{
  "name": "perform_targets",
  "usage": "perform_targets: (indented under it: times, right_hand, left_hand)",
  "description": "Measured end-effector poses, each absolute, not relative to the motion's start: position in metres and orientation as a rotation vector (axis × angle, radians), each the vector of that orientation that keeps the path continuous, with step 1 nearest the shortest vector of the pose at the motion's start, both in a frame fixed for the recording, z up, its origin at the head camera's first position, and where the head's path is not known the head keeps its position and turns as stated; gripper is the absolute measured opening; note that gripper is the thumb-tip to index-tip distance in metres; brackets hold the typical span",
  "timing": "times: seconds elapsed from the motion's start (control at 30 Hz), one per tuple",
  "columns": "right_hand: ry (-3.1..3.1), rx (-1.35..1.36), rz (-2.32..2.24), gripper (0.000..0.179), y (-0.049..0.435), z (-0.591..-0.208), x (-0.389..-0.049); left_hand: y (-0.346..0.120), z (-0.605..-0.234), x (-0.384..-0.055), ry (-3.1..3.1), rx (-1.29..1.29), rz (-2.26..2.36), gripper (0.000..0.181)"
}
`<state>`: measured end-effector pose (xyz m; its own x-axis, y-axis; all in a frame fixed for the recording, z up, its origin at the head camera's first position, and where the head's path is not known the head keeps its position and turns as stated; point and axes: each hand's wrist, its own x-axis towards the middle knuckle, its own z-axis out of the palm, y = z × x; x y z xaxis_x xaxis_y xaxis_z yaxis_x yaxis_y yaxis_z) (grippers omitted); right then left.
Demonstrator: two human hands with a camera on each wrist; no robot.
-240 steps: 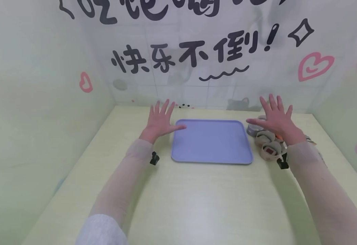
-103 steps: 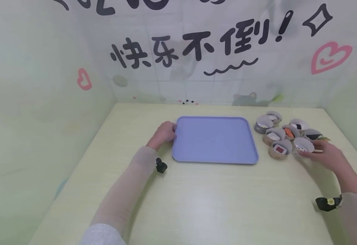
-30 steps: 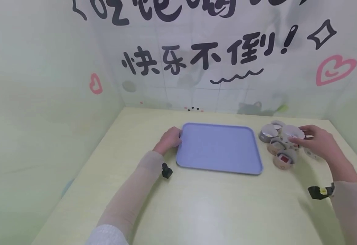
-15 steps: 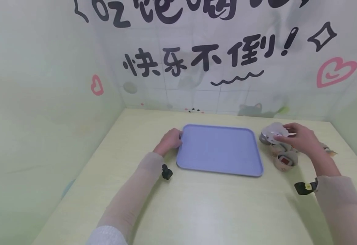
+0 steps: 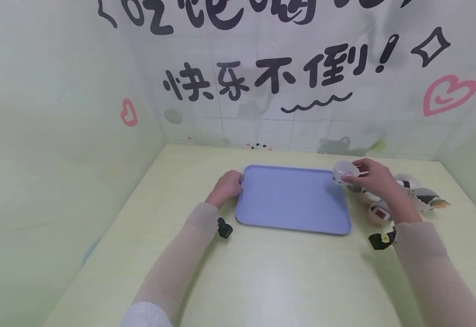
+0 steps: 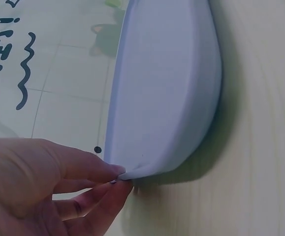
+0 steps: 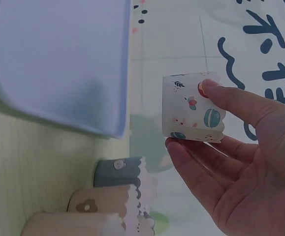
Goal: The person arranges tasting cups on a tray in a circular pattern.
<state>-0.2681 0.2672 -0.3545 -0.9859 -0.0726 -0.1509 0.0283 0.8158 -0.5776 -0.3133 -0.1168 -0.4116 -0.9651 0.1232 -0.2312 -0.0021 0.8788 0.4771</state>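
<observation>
In the head view, my left hand (image 5: 226, 185) pinches the left rim of the blue-purple tray (image 5: 291, 200). The left wrist view shows the thumb on top of the rim and the fingers beneath it. My right hand (image 5: 374, 177) holds a white baking cup (image 5: 344, 170) above the tray's back right corner. In the right wrist view, the cup (image 7: 187, 110) has a small floral print and a scalloped rim, with the thumb on one side and fingers on the other. A small white thing with dark marks shows inside, its kind unclear.
Right of the tray stand several more baking cups, partly behind my right arm: a tan cup (image 5: 379, 217) with a white and red item, and a white cup (image 5: 423, 200) with a dark and orange one. A grey cup (image 7: 117, 172) sits nearest the tray. Walls (image 5: 262, 131) enclose the table.
My right hand first gripped the white cup among the others, then lifted it and carried it left to the tray's back right corner. The left hand came down onto the tray's rim and stays there.
</observation>
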Motion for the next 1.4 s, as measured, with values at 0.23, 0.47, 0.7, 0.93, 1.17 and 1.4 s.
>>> perform_targets:
  times: [0.23,0.47,0.7,0.93,1.17,1.4]
  right_hand:
    - [2.838,-0.090,-0.905,0.080,0.244,-0.358,-0.281]
    - [2.804,-0.116,-0.978,0.076,0.223,-0.362,-0.293]
    - [2.849,-0.194,-0.969,0.069,0.205,-0.365,-0.302]
    - [2.849,-0.196,-1.001,0.067,0.195,-0.373,-0.311]
    - [2.826,-0.163,-1.024,0.067,0.182,-0.383,-0.320]
    - [2.825,-0.164,-0.996,0.065,0.170,-0.391,-0.328]
  left_hand:
    - [-0.117,-0.410,-0.315,2.754,0.058,0.736,0.042]
    - [-0.120,-0.412,-0.317,2.721,0.065,0.778,0.056]
    - [-0.124,-0.415,-0.316,2.696,0.078,0.839,0.062]
    - [-0.124,-0.412,-0.316,2.693,0.098,0.854,0.061]
    - [-0.123,-0.411,-0.317,2.706,0.119,0.837,0.060]
    - [-0.123,-0.414,-0.316,2.720,0.108,0.833,0.061]
